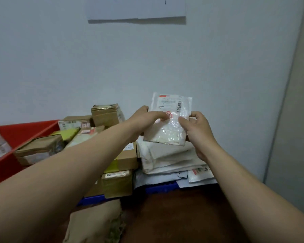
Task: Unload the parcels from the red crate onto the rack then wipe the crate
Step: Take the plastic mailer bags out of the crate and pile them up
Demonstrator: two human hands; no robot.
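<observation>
I hold a small white bubble-wrap parcel (170, 123) with a barcode label upright in front of the wall. My left hand (146, 118) pinches its left edge and my right hand (198, 130) grips its right edge. Below it lies a stack of flat white and grey mailer bags (167, 158) on the blue-edged rack shelf (161, 187). The red crate (16, 132) stands at the left, with several brown cardboard boxes (39, 149) in it; my left forearm hides part of them.
More taped brown boxes (118, 183) sit on the rack between crate and mailer stack; one box (105, 114) stands tall at the back. A crumpled brown paper parcel (95, 223) lies low in front. A white wall is close behind, a corner at the right.
</observation>
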